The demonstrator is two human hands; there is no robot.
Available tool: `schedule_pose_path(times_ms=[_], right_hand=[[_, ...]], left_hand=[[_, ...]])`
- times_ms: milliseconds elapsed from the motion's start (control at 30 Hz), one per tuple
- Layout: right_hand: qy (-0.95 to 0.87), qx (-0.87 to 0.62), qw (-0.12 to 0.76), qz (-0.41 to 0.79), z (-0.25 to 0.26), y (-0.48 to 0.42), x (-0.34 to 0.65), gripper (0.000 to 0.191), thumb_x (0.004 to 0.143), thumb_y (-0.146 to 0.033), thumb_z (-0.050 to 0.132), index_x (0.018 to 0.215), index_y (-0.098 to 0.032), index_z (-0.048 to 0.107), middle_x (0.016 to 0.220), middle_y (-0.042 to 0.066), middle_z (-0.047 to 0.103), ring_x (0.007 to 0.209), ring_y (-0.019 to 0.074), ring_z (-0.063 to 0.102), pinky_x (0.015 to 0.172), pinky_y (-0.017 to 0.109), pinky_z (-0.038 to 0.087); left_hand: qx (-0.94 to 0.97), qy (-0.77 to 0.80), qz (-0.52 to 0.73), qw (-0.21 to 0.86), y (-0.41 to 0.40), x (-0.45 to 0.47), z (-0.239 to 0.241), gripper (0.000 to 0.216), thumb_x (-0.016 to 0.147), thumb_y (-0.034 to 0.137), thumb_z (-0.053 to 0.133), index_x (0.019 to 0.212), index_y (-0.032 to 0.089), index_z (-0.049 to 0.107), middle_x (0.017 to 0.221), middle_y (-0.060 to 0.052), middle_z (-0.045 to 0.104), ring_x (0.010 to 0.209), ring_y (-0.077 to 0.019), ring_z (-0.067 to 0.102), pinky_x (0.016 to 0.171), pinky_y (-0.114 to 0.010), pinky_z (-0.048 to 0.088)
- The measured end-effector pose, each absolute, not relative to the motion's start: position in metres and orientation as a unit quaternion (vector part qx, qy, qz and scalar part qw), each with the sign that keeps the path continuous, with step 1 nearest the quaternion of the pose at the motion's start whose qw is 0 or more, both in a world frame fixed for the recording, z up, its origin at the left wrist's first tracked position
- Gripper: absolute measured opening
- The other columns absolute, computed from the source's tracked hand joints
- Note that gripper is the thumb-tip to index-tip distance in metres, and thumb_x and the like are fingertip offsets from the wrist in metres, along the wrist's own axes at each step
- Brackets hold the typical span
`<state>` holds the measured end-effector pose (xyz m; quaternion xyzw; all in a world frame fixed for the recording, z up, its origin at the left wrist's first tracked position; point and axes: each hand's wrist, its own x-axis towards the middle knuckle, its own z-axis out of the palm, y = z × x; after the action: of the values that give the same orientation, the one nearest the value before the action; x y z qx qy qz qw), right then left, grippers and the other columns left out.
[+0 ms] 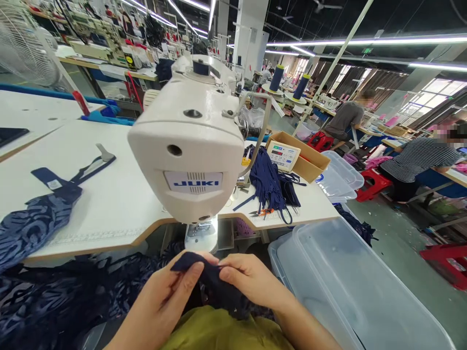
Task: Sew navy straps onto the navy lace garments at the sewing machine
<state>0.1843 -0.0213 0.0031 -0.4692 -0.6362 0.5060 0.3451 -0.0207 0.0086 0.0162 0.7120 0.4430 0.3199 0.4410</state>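
Both my hands grip a dark navy piece of fabric [222, 287] just above my lap, in front of the sewing machine [186, 131]. My left hand [173, 287] pinches its upper left end between thumb and fingers. Thumb and fingertips of my right hand [251, 277] press together on the fabric's upper edge, and the rest of the cloth hangs down between the hands. Right behind them is the machine's lit sewing bed [202, 236]. What kind of garment part the fabric is, I cannot tell.
A patterned blue garment [40, 214] lies on the table at left. Navy straps [266, 177], orange-handled snips [263, 212], a control panel [282, 155] and a cardboard box [304, 158] are at right. A lidded plastic bin [365, 277] stands at my right. Dark patterned fabric [73, 291] is heaped at lower left.
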Motion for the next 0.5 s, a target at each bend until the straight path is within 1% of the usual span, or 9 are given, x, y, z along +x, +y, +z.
schedule_pose_path(times_ms=[67, 100, 200, 233, 300, 367, 400, 433, 500], right_hand=[[-0.610, -0.466, 0.375, 0.519, 0.001, -0.019, 0.180, 0.027, 0.089, -0.042, 0.056, 0.103, -0.021, 0.068, 0.084, -0.001, 0.065, 0.074, 0.0133, 0.056, 0.067, 0.021, 0.042], [-0.599, -0.475, 0.396, 0.509, 0.000, -0.018, 0.178, 0.028, 0.087, -0.042, 0.058, 0.102, -0.021, 0.067, 0.083, -0.001, 0.064, 0.073, 0.0134, 0.055, 0.067, 0.022, 0.042], [-0.586, -0.538, 0.430, 0.428, -0.001, -0.009, 0.174, 0.022, 0.084, -0.042, 0.061, 0.086, -0.019, 0.064, 0.074, -0.003, 0.058, 0.068, 0.0122, 0.051, 0.064, 0.022, 0.039], [-0.588, -0.561, 0.425, 0.399, -0.001, -0.005, 0.174, 0.022, 0.085, -0.041, 0.059, 0.080, -0.019, 0.061, 0.070, -0.004, 0.055, 0.066, 0.0115, 0.049, 0.062, 0.022, 0.037], [-0.603, -0.589, 0.401, 0.359, -0.001, 0.005, 0.174, 0.024, 0.087, -0.040, 0.056, 0.075, -0.020, 0.055, 0.066, -0.006, 0.048, 0.062, 0.0105, 0.044, 0.059, 0.022, 0.033], [-0.619, -0.597, 0.378, 0.344, -0.001, 0.016, 0.174, 0.025, 0.088, -0.040, 0.054, 0.072, -0.020, 0.051, 0.064, -0.006, 0.044, 0.061, 0.0101, 0.041, 0.057, 0.022, 0.031], [-0.626, -0.595, 0.367, 0.344, -0.002, 0.021, 0.173, 0.025, 0.088, -0.039, 0.054, 0.072, -0.020, 0.049, 0.063, -0.007, 0.043, 0.060, 0.0101, 0.041, 0.057, 0.022, 0.030], [-0.633, -0.591, 0.359, 0.349, -0.003, 0.025, 0.173, 0.024, 0.087, -0.038, 0.054, 0.072, -0.020, 0.049, 0.063, -0.007, 0.043, 0.060, 0.0101, 0.041, 0.057, 0.022, 0.030], [-0.638, -0.577, 0.351, 0.370, -0.005, 0.032, 0.172, 0.022, 0.086, -0.036, 0.055, 0.074, -0.020, 0.048, 0.064, -0.007, 0.045, 0.059, 0.0101, 0.041, 0.057, 0.022, 0.031]], left_hand=[[0.675, 0.461, 0.310, 0.486, 0.011, -0.016, 0.015, 0.035, 0.082, 0.055, 0.054, 0.095, 0.025, 0.065, 0.087, -0.002, 0.071, 0.085, -0.0220, 0.067, 0.071, -0.026, 0.057], [0.658, 0.473, 0.307, 0.499, 0.013, -0.015, 0.014, 0.036, 0.079, 0.056, 0.057, 0.094, 0.024, 0.064, 0.082, -0.002, 0.071, 0.080, -0.0217, 0.068, 0.067, -0.026, 0.057], [0.623, 0.520, 0.328, 0.484, 0.016, -0.015, 0.004, 0.041, 0.075, 0.060, 0.060, 0.095, 0.024, 0.057, 0.068, 0.001, 0.068, 0.058, -0.0185, 0.066, 0.055, -0.027, 0.056], [0.627, 0.538, 0.352, 0.440, 0.016, -0.016, 0.001, 0.043, 0.075, 0.060, 0.060, 0.098, 0.024, 0.055, 0.070, 0.000, 0.067, 0.056, -0.0181, 0.065, 0.052, -0.027, 0.055], [0.662, 0.555, 0.422, 0.276, 0.017, -0.018, -0.004, 0.046, 0.078, 0.056, 0.060, 0.111, 0.024, 0.053, 0.088, -0.004, 0.068, 0.067, -0.0191, 0.066, 0.058, -0.030, 0.056], [0.726, 0.505, 0.462, 0.071, 0.018, -0.020, -0.007, 0.044, 0.083, 0.044, 0.059, 0.121, 0.023, 0.051, 0.110, -0.009, 0.064, 0.088, -0.0204, 0.065, 0.077, -0.033, 0.056], [0.769, 0.451, 0.453, -0.011, 0.020, -0.021, -0.007, 0.042, 0.085, 0.037, 0.058, 0.124, 0.023, 0.051, 0.117, -0.009, 0.062, 0.098, -0.0203, 0.063, 0.088, -0.034, 0.052], [0.809, 0.393, 0.431, -0.069, 0.022, -0.021, -0.008, 0.040, 0.087, 0.031, 0.056, 0.125, 0.022, 0.052, 0.120, -0.009, 0.061, 0.106, -0.0198, 0.061, 0.097, -0.033, 0.046], [0.866, 0.307, 0.372, -0.131, 0.027, -0.020, -0.010, 0.039, 0.090, 0.027, 0.052, 0.128, 0.019, 0.051, 0.123, -0.008, 0.063, 0.114, -0.0183, 0.058, 0.105, -0.031, 0.037]])
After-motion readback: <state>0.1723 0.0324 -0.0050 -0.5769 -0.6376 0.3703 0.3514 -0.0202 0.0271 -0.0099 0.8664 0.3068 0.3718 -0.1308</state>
